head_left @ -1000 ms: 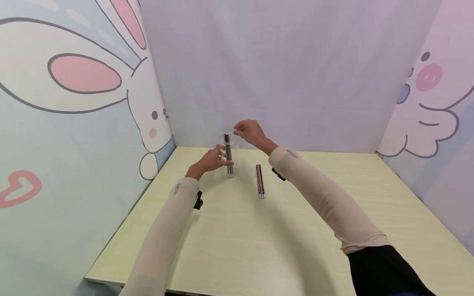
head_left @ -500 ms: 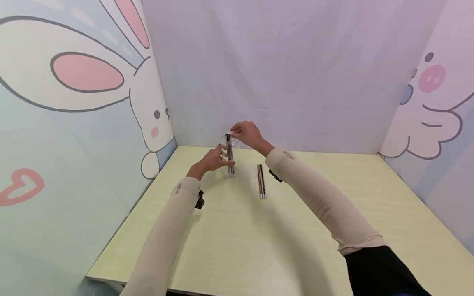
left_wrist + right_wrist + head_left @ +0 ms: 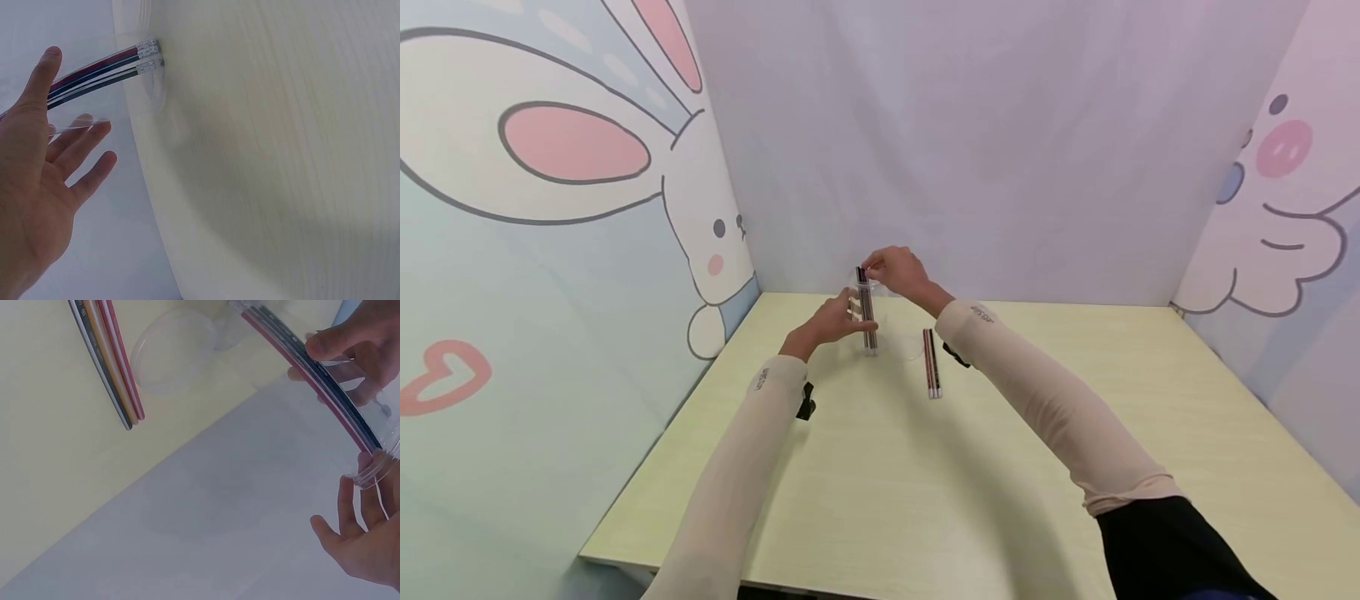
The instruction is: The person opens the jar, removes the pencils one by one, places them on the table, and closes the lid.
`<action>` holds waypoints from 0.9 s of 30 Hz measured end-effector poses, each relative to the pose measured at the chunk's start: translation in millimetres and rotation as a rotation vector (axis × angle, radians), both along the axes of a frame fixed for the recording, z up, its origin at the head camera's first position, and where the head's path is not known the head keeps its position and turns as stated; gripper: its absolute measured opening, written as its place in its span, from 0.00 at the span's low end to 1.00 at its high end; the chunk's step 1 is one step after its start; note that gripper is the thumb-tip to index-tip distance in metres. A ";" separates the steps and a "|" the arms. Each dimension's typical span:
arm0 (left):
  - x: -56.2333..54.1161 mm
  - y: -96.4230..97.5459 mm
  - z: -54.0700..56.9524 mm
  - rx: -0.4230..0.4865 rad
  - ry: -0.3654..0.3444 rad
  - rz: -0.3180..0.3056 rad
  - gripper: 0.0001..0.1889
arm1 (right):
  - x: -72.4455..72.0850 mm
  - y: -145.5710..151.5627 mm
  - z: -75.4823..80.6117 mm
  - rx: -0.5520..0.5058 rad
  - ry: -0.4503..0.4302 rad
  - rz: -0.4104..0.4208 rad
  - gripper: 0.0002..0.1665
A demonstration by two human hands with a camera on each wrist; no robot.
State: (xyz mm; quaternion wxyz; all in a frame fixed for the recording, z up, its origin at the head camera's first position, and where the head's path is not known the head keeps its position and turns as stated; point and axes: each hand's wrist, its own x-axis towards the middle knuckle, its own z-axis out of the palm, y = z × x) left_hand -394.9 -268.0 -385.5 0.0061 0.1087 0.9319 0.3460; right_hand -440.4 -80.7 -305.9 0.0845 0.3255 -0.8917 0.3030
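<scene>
Holds a clear jar point(image 3: 122, 100) around its side with the left hand point(image 3: 831, 321), with the thumb on one side of the jar and the fingers on the other, so clamped on its wall. Inside the jar: a bunch of pencils point(image 3: 103, 69), dark and reddish, with the silvery ends down near the bottom of the jar and the upper ends out above the rim. At the mouth of the jar: the right hand point(image 3: 901, 271), thumb and fingertip by the upper pencil ends, other fingers apart from each other; impossible to tell if pinched on a pencil or only beside it.

Under the jar, standing upright: a pale wooden table point(image 3: 850, 500). Just to the right of the jar: a clear round lid point(image 3: 175, 353), flat. Farther right from the jar, and nearer to the person: three loose pencils point(image 3: 932, 363), side by side, one black, one orange, one pinkish red.

Behind the jar: a pale curtain point(image 3: 1000, 150). Well to the left of the jar: a drawn rabbit point(image 3: 692, 192) on the wall. On the near side of the jar: beige sleeves point(image 3: 733, 475), with black straps point(image 3: 806, 402) at the wrists.
</scene>
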 end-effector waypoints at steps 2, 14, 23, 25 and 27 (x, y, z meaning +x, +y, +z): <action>0.5 0.1 0.7 0.004 -0.003 -0.004 0.45 | 0.2 0.2 0.0 0.001 0.001 0.000 0.12; 0.3 -0.9 1.4 0.008 0.005 -0.008 0.41 | 2.5 -0.2 0.3 -0.031 -0.024 -0.001 0.08; 1.7 -2.1 0.8 0.020 -0.009 -0.006 0.45 | 1.1 -1.7 -3.0 -0.018 0.014 -0.001 0.08; 2.1 -2.0 0.6 0.020 -0.007 -0.001 0.44 | 1.3 -1.4 -3.3 -0.015 0.026 -0.003 0.09; 1.8 -1.9 0.5 0.016 -0.006 0.001 0.44 | 1.3 -1.0 -3.1 -0.017 0.041 -0.005 0.09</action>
